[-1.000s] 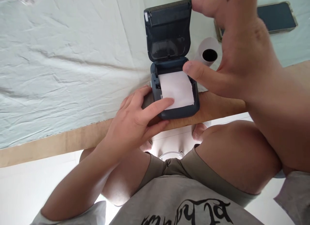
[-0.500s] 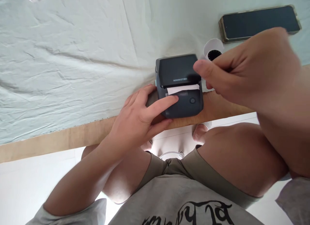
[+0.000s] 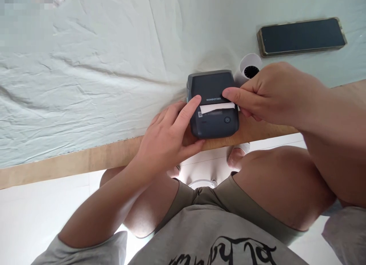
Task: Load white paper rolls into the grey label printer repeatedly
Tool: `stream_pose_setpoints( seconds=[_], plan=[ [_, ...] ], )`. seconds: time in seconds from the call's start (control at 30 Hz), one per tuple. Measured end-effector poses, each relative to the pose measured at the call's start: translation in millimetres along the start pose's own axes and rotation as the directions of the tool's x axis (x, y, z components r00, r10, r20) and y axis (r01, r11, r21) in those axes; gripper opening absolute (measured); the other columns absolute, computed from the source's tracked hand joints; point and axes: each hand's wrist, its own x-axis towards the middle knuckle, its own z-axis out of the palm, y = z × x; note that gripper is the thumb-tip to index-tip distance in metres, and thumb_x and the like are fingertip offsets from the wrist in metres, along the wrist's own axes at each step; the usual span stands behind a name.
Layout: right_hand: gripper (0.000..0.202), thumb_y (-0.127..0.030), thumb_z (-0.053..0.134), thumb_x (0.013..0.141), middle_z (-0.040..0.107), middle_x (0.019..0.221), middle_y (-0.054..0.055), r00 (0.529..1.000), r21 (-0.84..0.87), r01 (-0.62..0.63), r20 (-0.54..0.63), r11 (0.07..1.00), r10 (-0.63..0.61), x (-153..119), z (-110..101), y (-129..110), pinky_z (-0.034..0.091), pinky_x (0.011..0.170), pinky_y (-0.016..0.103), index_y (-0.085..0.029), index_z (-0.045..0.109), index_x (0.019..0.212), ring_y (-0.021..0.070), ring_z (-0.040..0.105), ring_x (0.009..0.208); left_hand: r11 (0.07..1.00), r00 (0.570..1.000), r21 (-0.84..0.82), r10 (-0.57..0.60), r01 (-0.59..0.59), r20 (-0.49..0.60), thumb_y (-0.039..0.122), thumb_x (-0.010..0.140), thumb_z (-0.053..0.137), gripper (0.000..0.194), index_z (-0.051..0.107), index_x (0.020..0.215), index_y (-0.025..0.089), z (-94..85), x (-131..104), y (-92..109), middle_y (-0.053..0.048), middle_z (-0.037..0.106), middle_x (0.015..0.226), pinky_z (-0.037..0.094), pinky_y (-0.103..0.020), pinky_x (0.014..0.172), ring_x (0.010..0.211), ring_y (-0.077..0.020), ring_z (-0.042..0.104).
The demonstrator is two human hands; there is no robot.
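Observation:
A dark label printer [image 3: 214,128] with NIIMBOT on its lid sits at the table's front edge. A white paper strip [image 3: 217,107] sticks out of its slot, above a round power button. My left hand [image 3: 166,137] grips the printer's left side, its index fingertip on the lid and its thumb by the front lower corner. At the right side, my right hand [image 3: 274,91] has its thumb on the lid's edge and its other fingers curled beneath. Those curled fingertips are mostly hidden. Just behind that hand stands a white cylindrical object [image 3: 248,61] with a dark round face.
A phone [image 3: 303,37] in a clear case lies at the back right, screen dark. Pale wrinkled cloth [image 3: 108,74] covers the table, leaving a bare wooden front edge [image 3: 71,162]. My legs are below that edge. Something shiny, partly blurred out, is at the top left.
My right hand has come down and left onto the lid's right edge. My left index finger has shifted from the printer's front panel up onto the lid.

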Motion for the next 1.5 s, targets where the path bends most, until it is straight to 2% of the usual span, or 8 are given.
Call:
stream_pose_setpoints(
  seconds=[0.27, 0.43, 0.57, 0.73, 0.87, 1.03, 1.27, 1.5],
  plan=[
    [0.071, -0.055, 0.049, 0.113, 0.040, 0.057, 0.008, 0.998, 0.056, 0.069, -0.002, 0.996, -0.069, -4, 3, 3, 0.031, 0.070, 0.029, -0.008, 0.054, 0.060, 0.0050, 0.039, 0.063, 0.999, 1.000, 0.034, -0.021, 0.021, -0.015, 0.037, 0.094, 0.088, 0.091, 0.043, 0.172, 0.022, -1.1, 3, 6, -0.020, 0.071, 0.157, 0.066, -0.052, 0.111, 0.137, -0.0405, 0.076],
    [0.086, -0.074, 0.030, 0.113, 0.048, 0.061, 0.009, 0.979, 0.124, 0.199, -0.070, 0.972, -0.191, 9, 27, 28, 0.032, 0.064, 0.029, -0.010, 0.053, 0.061, 0.0065, 0.040, 0.060, 1.000, 0.999, 0.002, -0.022, 0.022, -0.042, 0.041, 0.095, 0.090, 0.099, 0.035, 0.176, 0.021, 5.7, 0, 4, -0.020, 0.071, 0.158, 0.062, -0.054, 0.120, 0.140, -0.0394, 0.075],
    [0.094, -0.089, 0.018, 0.108, 0.050, 0.062, 0.010, 0.966, 0.113, 0.253, -0.078, 0.961, -0.246, 16, 40, 47, 0.025, 0.061, 0.029, -0.011, 0.043, 0.062, 0.0073, 0.036, 0.058, 0.995, 0.997, -0.066, -0.074, 0.072, -0.025, 0.061, 0.098, 0.086, 0.118, 0.019, 0.183, 0.016, 10.8, -4, -5, -0.024, 0.061, 0.171, 0.055, -0.056, 0.131, 0.157, -0.0406, 0.064],
    [0.085, -0.085, 0.025, 0.108, 0.055, 0.070, 0.010, 0.949, 0.114, 0.310, -0.089, 0.944, -0.301, 11, 37, 47, 0.025, 0.065, 0.028, -0.011, 0.046, 0.071, 0.0080, 0.041, 0.064, 0.993, 0.993, -0.055, -0.100, 0.103, 0.056, 0.089, 0.099, 0.072, 0.121, 0.033, 0.180, 0.008, 6.4, -2, -7, -0.028, 0.050, 0.180, 0.047, -0.057, 0.137, 0.168, -0.0435, 0.052],
    [0.082, -0.082, 0.026, 0.109, 0.057, 0.073, 0.009, 0.950, 0.131, 0.308, -0.087, 0.942, -0.299, 10, 36, 42, 0.025, 0.067, 0.029, -0.011, 0.047, 0.074, 0.0075, 0.042, 0.065, 0.993, 0.992, -0.036, -0.106, 0.109, 0.072, 0.086, 0.099, 0.076, 0.124, 0.035, 0.178, 0.000, 4.2, 3, -3, -0.032, 0.054, 0.176, 0.047, -0.056, 0.137, 0.165, -0.0446, 0.054],
    [0.083, -0.082, 0.028, 0.110, 0.050, 0.067, 0.009, 0.952, 0.133, 0.299, -0.118, 0.945, -0.284, 10, 37, 36, 0.021, 0.068, 0.030, -0.011, 0.044, 0.070, 0.0060, 0.035, 0.064, 0.988, 0.987, -0.071, -0.132, 0.139, 0.091, 0.073, 0.093, 0.089, 0.113, 0.045, 0.176, 0.011, 1.4, 6, -2, -0.024, 0.064, 0.167, 0.057, -0.057, 0.127, 0.152, -0.0432, 0.066],
    [0.079, -0.077, 0.033, 0.107, 0.045, 0.060, 0.008, 0.963, 0.090, 0.264, -0.086, 0.960, -0.257, 0, 35, 28, 0.019, 0.063, 0.033, -0.011, 0.043, 0.065, 0.0058, 0.030, 0.058, 0.995, 0.995, -0.051, -0.086, 0.084, -0.040, 0.061, 0.087, 0.099, 0.104, 0.056, 0.168, 0.013, -4.0, -4, -1, -0.019, 0.074, 0.153, 0.065, -0.050, 0.119, 0.137, -0.0397, 0.077],
    [0.087, -0.088, 0.022, 0.102, 0.048, 0.058, 0.009, 0.943, 0.065, 0.334, -0.033, 0.940, -0.332, 5, 37, 34, 0.018, 0.061, 0.030, -0.012, 0.043, 0.063, 0.0055, 0.032, 0.053, 0.999, 0.999, -0.001, -0.040, 0.040, -0.031, 0.071, 0.100, 0.085, 0.106, 0.039, 0.176, 0.013, 1.3, -10, 3, -0.025, 0.070, 0.158, 0.064, -0.055, 0.122, 0.145, -0.0428, 0.074]
  ],
)
